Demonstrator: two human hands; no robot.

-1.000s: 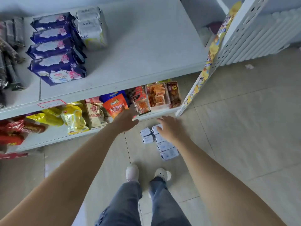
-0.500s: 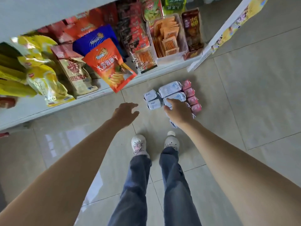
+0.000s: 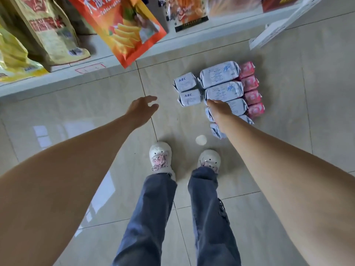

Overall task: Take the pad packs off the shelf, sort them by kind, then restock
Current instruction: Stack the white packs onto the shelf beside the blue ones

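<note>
Pad packs lie sorted in three columns on the tiled floor. Two small white ABC packs [image 3: 185,81] lie on the left, several long pale-blue packs [image 3: 220,73] in the middle, and several pink packs [image 3: 249,83] on the right. My right hand [image 3: 219,110] reaches down over the lower pale-blue packs, hiding part of them; its fingers point away and I cannot see whether they grip one. My left hand [image 3: 143,108] hovers over bare floor left of the ABC packs, fingers apart and holding nothing.
A white shelf edge [image 3: 96,73] runs across the top, carrying snack bags: an orange chip bag [image 3: 119,25] hangs over its edge, with yellow and beige bags to the left. My feet in white shoes [image 3: 160,156] stand just below the packs. A small white disc [image 3: 201,140] lies on the floor.
The view has dropped from the upper shelf with its dark-blue packs to the floor. Both hands have come down toward the sorted packs; the right hand is now over the pale-blue column.
</note>
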